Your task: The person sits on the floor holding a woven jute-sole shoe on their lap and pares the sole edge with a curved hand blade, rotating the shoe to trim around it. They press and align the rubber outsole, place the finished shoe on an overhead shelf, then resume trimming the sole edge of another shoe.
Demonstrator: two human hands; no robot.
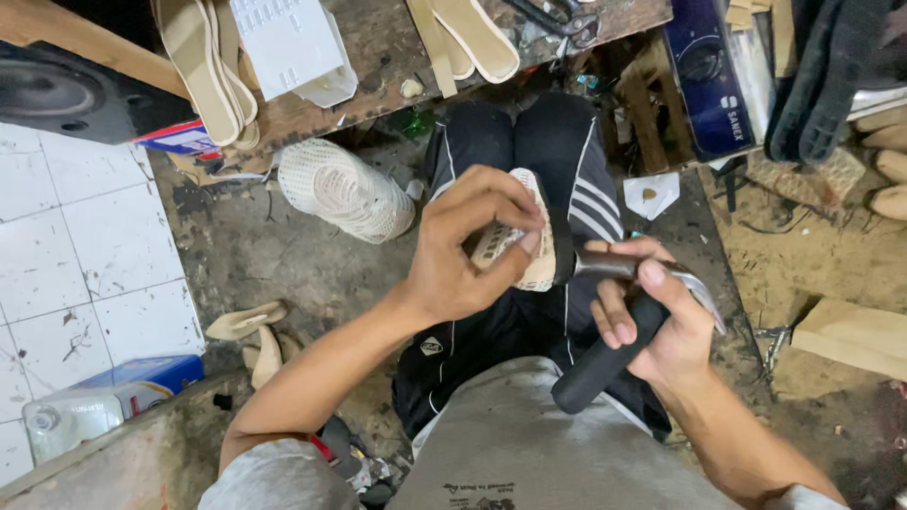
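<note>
My left hand [468, 247] grips a shoe [534, 222] with a pale woven upper and a dark sole edge, held over my lap. My right hand [652, 321] is closed around the black handle of a hammer [605, 364]. The hammer's metal head [614, 265] rests against the shoe's sole side, just right of my left fingers. My thumb lies along the top of the tool. My legs in dark striped trousers [567, 151] are underneath.
A white netted bundle [345, 189] lies on the dirty floor to the left. Beige insoles [203, 66] and a white plastic piece [288, 47] sit on a wooden bench above. Loose soles [250, 326] lie lower left, wood blocks [855, 335] at right.
</note>
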